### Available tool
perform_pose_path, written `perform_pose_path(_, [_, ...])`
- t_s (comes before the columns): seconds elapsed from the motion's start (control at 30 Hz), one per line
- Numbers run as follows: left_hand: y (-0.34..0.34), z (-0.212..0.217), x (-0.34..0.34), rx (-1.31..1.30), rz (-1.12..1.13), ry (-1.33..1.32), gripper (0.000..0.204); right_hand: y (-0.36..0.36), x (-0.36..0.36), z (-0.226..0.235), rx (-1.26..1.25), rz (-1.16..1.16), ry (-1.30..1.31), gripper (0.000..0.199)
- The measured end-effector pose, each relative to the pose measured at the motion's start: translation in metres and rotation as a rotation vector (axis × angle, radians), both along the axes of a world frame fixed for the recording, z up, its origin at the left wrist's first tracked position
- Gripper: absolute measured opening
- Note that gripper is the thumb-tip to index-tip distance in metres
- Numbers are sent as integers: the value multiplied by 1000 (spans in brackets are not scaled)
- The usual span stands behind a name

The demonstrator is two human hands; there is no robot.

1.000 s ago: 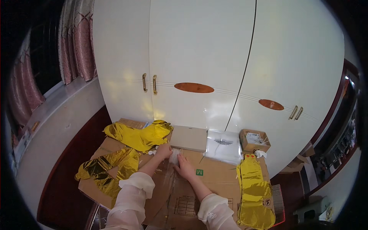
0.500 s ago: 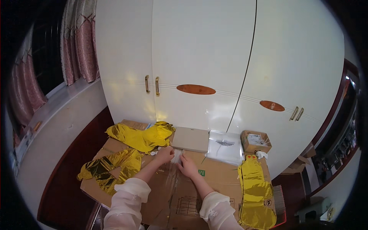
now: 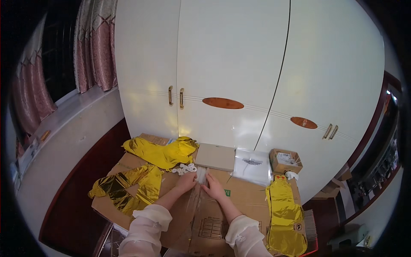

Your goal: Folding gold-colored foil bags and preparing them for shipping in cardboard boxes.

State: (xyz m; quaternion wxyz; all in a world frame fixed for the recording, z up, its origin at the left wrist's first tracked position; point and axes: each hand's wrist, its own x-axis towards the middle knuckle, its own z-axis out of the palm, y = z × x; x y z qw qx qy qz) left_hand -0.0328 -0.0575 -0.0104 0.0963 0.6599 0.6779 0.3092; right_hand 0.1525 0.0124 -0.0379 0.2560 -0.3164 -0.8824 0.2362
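My left hand [image 3: 186, 183] is curled on the cardboard, its fingers closed; what they hold, if anything, is hidden. My right hand [image 3: 215, 188] lies opposite with its fingers stretched out and thumb toward the left hand. Between the two hands is a small bundle of clear, whitish thin strips [image 3: 201, 174], too small to name surely. Just beyond my left hand sits a pile of small white rings [image 3: 185, 168]. Both hands rest over a flattened cardboard sheet [image 3: 252, 201] with a taped seam.
Gold foil balloons [image 3: 167, 153] lie at the far left, with another gold foil balloon [image 3: 147, 185] nearer. A stack of gold foil [image 3: 286, 216] lies right. Behind are a grey-beige board [image 3: 216, 156], clear plastic bags [image 3: 252, 165] and a small cardboard box [image 3: 285, 160], against a white wardrobe [image 3: 231, 55].
My left hand has moved back toward me, uncovering more of the white ring pile. My right hand stays beside the clear strips. The whole view has shifted slightly.
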Motion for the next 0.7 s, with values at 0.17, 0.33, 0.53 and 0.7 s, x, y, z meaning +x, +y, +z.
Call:
perform_pose_path(0.17, [6, -8, 0, 28, 2, 9, 19, 11, 1, -6, -4, 28, 17, 65])
perform_pose_path(0.33, [-1, 0, 3, 53, -49, 21, 18, 16, 5, -3, -6, 26, 67, 68])
perform_pose_path(0.53, [-51, 51, 22, -55, -88, -27, 16, 7, 0, 4, 4, 12, 31, 77])
perform_pose_path(0.7, [-163, 163, 96, 384, -594, -61, 14, 13, -10, -1, 38, -56, 26, 79])
